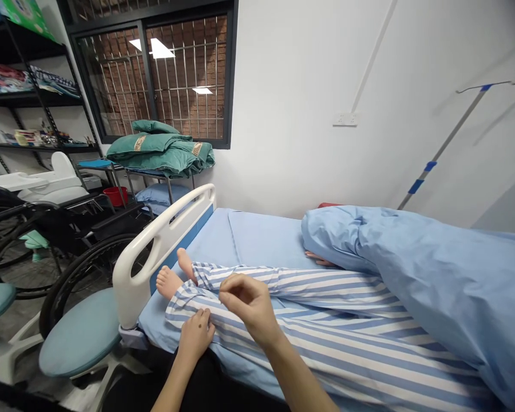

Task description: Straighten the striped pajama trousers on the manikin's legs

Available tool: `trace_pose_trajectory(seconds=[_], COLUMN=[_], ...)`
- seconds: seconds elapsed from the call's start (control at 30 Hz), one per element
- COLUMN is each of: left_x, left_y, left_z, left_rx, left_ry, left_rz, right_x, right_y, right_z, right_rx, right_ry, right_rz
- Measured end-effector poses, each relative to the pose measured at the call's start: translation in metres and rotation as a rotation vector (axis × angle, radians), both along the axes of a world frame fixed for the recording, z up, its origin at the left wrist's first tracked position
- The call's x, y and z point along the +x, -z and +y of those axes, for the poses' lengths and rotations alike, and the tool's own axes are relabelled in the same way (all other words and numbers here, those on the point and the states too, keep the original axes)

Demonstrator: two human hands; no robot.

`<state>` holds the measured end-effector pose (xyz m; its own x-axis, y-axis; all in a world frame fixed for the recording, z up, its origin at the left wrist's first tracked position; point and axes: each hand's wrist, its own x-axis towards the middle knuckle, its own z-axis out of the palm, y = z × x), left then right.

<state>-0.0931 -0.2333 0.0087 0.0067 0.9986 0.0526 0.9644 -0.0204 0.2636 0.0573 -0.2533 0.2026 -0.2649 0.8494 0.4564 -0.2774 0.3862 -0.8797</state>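
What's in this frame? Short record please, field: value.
left hand: resting on striped pajama trousers, near the cuff
right hand: curled at the trousers, contact unclear
nearest: bare feet
bed: white footboard, blue sheet, blue blanket
beside bed: wheelchair, teal stool
behind: folded green blankets

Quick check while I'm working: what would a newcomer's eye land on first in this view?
The blue-striped pyjama trousers on the hospital bed stand out, with bare feet by the white footboard. The left hand rests on the near trouser leg, the right hand just beside it. A bulky blue quilt heaps along the bed at right.
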Motion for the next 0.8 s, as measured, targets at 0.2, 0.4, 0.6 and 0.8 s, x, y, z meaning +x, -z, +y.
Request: trace_pose_trajectory(seconds=[0.2,0.4,0.6,0.8], left_x=[-0.013,-0.02,-0.016,-0.02], left_y=[0.001,-0.011,-0.005,0.006], left_z=[-0.003,-0.011,-0.006,-0.005], left_rx=[0.052,0.156,0.173,0.162], left_ry=[0.007,0.028,0.082,0.09], left_rz=[-0.037,-0.074,-0.1,-0.117], right_x=[-0.003,-0.007,-0.007,-0.007], right_y=[0.108,0.15,0.18,0.189], right_z=[0.072,0.099,0.11,0.11], right_rx=[-0.234,-0.174,-0.035,0.012], right_ry=[0.182,0.234,0.337,0.316], right_rz=[-0.159,-0.44,-0.77,-0.809])
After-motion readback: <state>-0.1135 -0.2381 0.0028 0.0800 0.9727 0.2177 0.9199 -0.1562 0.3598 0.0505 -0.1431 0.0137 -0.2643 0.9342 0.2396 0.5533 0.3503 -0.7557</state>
